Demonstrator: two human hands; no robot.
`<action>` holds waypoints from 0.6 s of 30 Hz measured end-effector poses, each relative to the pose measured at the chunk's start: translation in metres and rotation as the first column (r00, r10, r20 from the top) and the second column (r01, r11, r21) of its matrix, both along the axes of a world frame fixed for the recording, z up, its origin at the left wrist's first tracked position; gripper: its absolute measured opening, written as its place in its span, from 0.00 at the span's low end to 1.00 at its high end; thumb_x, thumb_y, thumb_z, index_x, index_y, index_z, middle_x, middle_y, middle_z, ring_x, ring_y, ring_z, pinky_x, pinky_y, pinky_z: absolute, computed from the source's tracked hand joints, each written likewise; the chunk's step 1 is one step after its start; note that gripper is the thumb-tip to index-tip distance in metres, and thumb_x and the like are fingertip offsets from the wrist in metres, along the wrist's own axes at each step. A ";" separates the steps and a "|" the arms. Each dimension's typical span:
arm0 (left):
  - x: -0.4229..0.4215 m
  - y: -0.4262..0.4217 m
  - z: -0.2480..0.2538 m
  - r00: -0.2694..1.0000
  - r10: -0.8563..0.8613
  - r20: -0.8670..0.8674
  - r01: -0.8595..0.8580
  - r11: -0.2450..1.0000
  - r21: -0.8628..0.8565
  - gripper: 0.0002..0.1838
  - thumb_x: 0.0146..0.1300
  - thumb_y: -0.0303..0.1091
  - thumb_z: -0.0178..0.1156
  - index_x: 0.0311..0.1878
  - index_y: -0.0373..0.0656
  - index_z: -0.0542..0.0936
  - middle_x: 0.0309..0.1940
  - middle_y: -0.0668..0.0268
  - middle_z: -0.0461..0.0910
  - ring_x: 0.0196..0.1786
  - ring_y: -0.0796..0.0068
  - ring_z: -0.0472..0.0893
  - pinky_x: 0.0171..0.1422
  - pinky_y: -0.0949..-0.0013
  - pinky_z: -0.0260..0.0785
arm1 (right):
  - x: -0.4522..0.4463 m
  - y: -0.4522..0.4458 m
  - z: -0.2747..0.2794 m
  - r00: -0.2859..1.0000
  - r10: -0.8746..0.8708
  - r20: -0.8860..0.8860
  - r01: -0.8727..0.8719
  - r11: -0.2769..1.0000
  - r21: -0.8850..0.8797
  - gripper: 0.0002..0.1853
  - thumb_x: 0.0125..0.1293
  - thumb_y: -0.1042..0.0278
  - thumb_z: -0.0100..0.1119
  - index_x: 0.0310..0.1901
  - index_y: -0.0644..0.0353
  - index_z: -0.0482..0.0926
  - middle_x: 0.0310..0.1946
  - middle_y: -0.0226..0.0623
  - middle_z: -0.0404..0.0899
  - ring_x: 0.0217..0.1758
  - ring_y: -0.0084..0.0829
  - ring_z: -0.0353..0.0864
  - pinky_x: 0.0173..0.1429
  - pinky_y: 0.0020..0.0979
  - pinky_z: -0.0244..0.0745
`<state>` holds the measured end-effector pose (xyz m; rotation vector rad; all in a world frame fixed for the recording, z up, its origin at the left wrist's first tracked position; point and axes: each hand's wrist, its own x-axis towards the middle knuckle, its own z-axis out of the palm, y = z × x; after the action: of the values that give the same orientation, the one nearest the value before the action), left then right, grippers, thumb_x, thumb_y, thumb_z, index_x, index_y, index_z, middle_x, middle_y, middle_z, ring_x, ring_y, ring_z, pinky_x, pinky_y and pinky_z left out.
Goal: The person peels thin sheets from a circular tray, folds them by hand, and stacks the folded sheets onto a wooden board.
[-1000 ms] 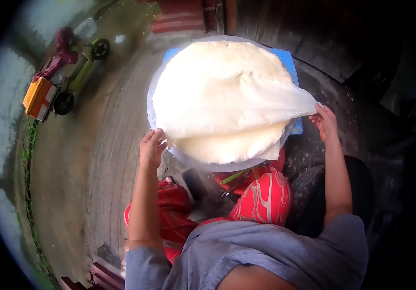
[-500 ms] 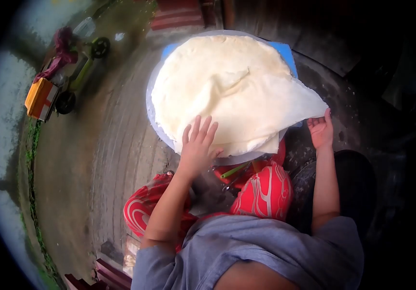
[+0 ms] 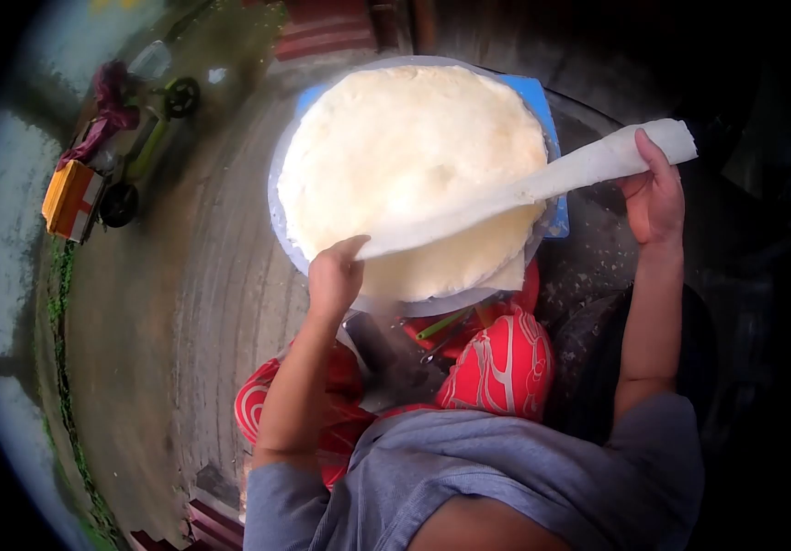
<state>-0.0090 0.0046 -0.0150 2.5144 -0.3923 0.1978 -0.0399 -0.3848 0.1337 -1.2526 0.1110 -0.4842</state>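
A stack of thin, pale round dough sheets (image 3: 405,138) lies on a round translucent base (image 3: 279,207) in front of me. One thin dough sheet (image 3: 598,158) is stretched above the stack in a long folded strip, slanting up to the right. At its left end, near the stack's front edge, my left hand (image 3: 333,280) is closed on it. My right hand (image 3: 655,197) grips the other end past the stack's right side, thumb on top. The fingers behind the sheet are partly hidden.
Blue corners (image 3: 556,216) stick out beneath the round base. A green-handled tool (image 3: 441,323) lies between my knees in red patterned trousers (image 3: 506,367). A green scooter (image 3: 149,147) with an orange box (image 3: 72,197) stands at the left. Reddish steps (image 3: 327,28) are at the back.
My right hand has raised the sheet's right end up and outward. My left hand, earlier spread over the stack, has moved left and closed on the sheet. The sheet is now a narrow strip.
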 end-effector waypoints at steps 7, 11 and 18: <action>0.067 0.043 0.080 0.975 0.219 0.044 -0.215 0.973 -0.084 0.10 0.59 0.26 0.57 0.44 0.40 0.82 0.30 0.59 0.84 0.34 0.74 0.83 0.42 0.72 0.71 | 0.084 -0.006 0.022 0.986 0.075 -0.151 -0.091 0.990 -0.103 0.21 0.64 0.49 0.59 0.51 0.54 0.74 0.48 0.31 0.76 0.56 0.28 0.73 0.62 0.44 0.64; 0.106 0.067 0.101 0.912 0.316 0.260 -0.316 0.948 -0.043 0.11 0.58 0.29 0.55 0.43 0.45 0.82 0.33 0.53 0.81 0.38 0.53 0.80 0.44 0.61 0.72 | 0.113 0.006 0.015 0.980 0.171 -0.106 -0.178 0.982 -0.057 0.21 0.65 0.51 0.59 0.53 0.55 0.73 0.49 0.32 0.76 0.57 0.30 0.73 0.62 0.42 0.67; 0.045 0.061 0.090 0.817 0.179 0.548 -0.199 0.980 -0.024 0.15 0.58 0.20 0.52 0.43 0.47 0.83 0.41 0.64 0.83 0.47 0.63 0.81 0.55 0.63 0.71 | 0.062 -0.009 -0.056 0.969 0.245 -0.023 -0.241 0.964 0.109 0.24 0.68 0.59 0.56 0.61 0.59 0.68 0.58 0.33 0.73 0.61 0.29 0.71 0.65 0.35 0.65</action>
<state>0.0365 0.0660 0.0747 2.4913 -0.3637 1.0184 0.0217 -0.3939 0.0782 -1.1535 0.0125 -0.2400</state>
